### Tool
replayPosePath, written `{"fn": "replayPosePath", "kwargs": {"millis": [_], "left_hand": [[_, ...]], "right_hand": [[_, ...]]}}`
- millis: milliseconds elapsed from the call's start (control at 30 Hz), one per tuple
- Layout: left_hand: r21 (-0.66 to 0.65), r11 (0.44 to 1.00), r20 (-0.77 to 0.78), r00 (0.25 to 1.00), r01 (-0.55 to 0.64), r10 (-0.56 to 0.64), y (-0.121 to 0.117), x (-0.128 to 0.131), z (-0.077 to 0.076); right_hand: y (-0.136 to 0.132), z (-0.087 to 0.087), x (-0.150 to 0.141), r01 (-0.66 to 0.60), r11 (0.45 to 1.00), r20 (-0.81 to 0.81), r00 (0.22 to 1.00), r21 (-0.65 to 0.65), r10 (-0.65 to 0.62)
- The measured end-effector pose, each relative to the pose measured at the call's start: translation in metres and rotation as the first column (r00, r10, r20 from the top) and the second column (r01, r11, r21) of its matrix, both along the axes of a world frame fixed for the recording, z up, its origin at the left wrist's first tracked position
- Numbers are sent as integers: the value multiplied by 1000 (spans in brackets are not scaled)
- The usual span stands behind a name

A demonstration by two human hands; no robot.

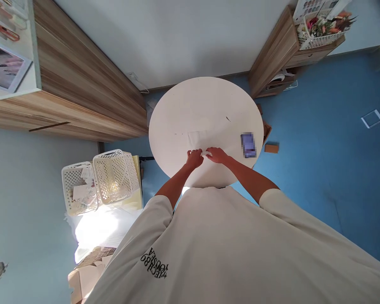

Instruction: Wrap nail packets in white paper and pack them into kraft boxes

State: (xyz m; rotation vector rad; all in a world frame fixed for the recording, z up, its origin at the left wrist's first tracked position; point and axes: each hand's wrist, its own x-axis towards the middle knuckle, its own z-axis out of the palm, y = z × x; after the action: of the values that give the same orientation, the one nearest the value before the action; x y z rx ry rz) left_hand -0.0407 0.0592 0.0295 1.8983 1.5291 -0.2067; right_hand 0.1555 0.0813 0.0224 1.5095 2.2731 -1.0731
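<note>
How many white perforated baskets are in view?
3: a flower basket on the right cabinet, a left basket holding pale items, and another basket beside it. Others could be hidden.

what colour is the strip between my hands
The strip looks white, seen in the head view.

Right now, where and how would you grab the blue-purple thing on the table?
Probably by its two long sides, right hand, once free, coming from above: the blue-purple thing seems to lie flat on the round table, longer than wide. Pixelation hides details.
</note>
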Motion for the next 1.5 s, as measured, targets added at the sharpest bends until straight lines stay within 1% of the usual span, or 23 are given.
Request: {"fn": "replayPosePath", "kwargs": {"millis": [67,133,200,300,400,467,567,667,733,800,867,933,1067,1200,1300,1367,1500], "left_hand": [[-44,998,-13,999,-34,34,4,1,-2],[-62,997,-43,998,-54,52,7,2,-5],[-32,998,-92,994,-58,55,9,2,-8],[12,999,-155,987,-31,32,11,3,-11],[34,999,-170,985,-6,12,12,4,-12],[53,999,-180,984,0,10,11,5,-12],[87,996,-202,979,5,13,8,8,-12],[166,986,-182,983,30,1,3,13,-11],[214,974,-135,990,77,-48,1,18,-12],[226,965,-100,989,133,-113,-2,22,-13],[209,962,-97,983,173,-156,-4,26,-16],[189,965,-108,980,182,-164,-6,29,-18],[163,976,-106,986,148,-132,-7,33,-22],[143,983,-102,990,114,-100,-7,35,-23],[141,985,-99,991,99,-85,-8,36,-22],[140,985,-104,991,101,-87,-9,36,-22],[124,983,-135,984,135,-118,-12,35,-20]], "right_hand": [[4,-1,2,80,995,28,997,-63,-78],[6,-4,5,137,986,47,990,-95,-133],[6,-7,6,177,980,62,983,-93,-172],[5,-13,4,215,974,91,974,-64,-209],[4,-16,1,257,965,123,961,-45,-250],[2,-17,2,312,949,139,943,-40,-304],[-3,-16,9,425,904,151,898,-50,-414],[-13,-16,18,553,832,157,827,-53,-540],[-21,-15,21,631,775,162,769,-34,-619],[-28,-13,23,677,736,163,728,-15,-666],[-33,-13,22,691,723,168,714,-9,-680],[-35,-13,19,690,724,178,712,0,-679],[-35,-19,12,691,720,194,699,69,-689],[-38,-31,2,720,680,187,655,139,-732],[-39,-37,-3,741,656,166,635,146,-754],[-40,-40,-5,744,656,171,635,129,-753],[-39,-42,-8,721,686,189,663,100,-725]]}}
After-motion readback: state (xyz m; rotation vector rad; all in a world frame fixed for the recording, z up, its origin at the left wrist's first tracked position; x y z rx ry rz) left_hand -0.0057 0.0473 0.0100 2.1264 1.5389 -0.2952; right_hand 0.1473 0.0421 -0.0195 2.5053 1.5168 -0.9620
